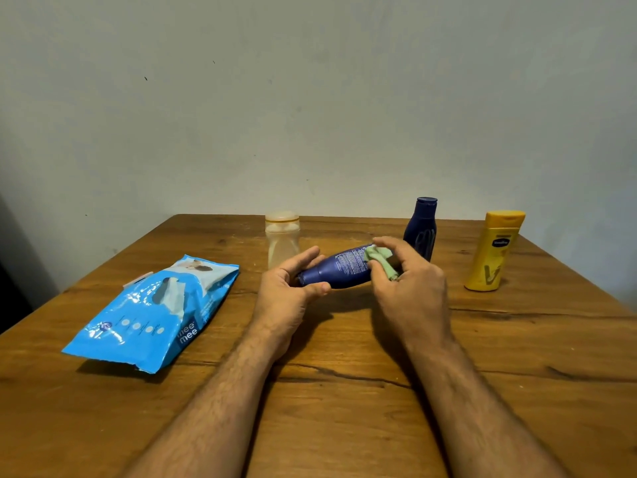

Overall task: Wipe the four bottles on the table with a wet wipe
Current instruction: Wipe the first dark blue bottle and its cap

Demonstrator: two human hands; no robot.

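A dark blue bottle (pixel 339 269) lies sideways above the table, its cap end gripped in my left hand (pixel 287 291). My right hand (pixel 410 284) presses a crumpled pale green wet wipe (pixel 379 258) against the bottle's other end. Behind them a clear yellowish bottle (pixel 282 239) stands upright. A second dark blue bottle (pixel 422 227) stands upright at the back right. Further right stands a yellow bottle (pixel 493 251), resting on its cap.
A blue wet-wipe pack (pixel 151 315) lies on the left of the wooden table (pixel 344 408), its flap open with a wipe poking out. A plain wall runs behind the table's far edge.
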